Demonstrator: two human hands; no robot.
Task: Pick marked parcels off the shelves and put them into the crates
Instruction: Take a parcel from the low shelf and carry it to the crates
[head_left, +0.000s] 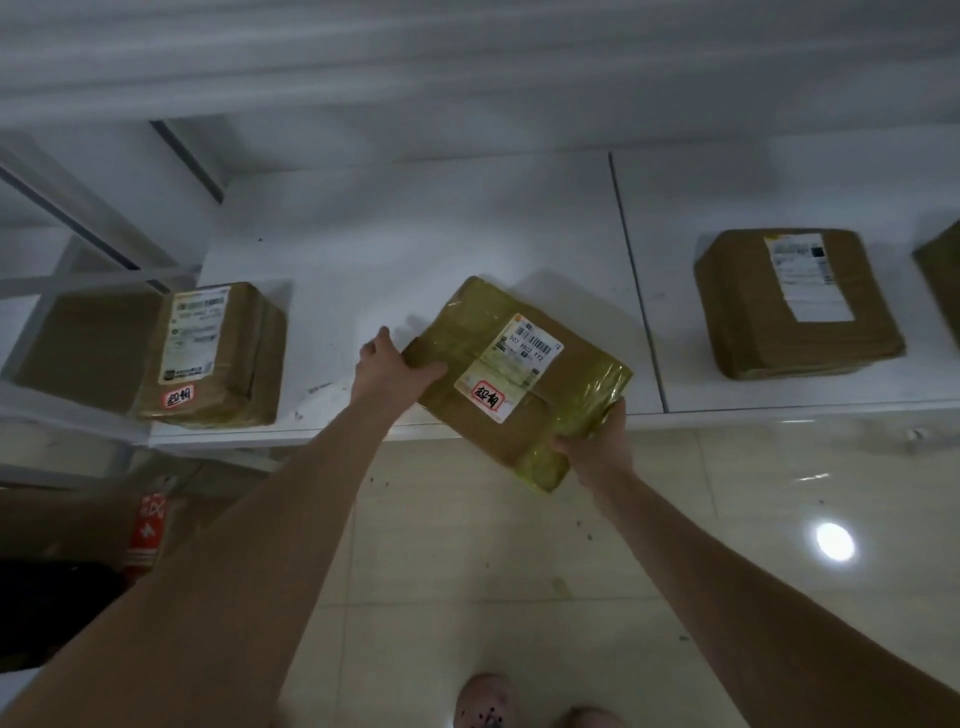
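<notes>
Both hands are clamped on one parcel (524, 431): the left hand (387, 364) grips its far-left corner, thumb on top, and the right hand (597, 441) curls round its near-right corner. It is a flat brown carton banded in glossy yellowish tape, with a white barcode label and a red-edged handwritten sticker, held askew over the white shelf's (415, 249) front edge

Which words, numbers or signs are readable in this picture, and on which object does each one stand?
"507 P802 T72", last part uncertain: shipping label on the held parcel.
Two handwritten Chinese characters, not surely readable: red sticker on the same parcel.
Similar handwriting, blurred: second red sticker on the left parcel.
Too blurred: white label of that parcel, printed label on the right parcel, red pack at lower left.
</notes>
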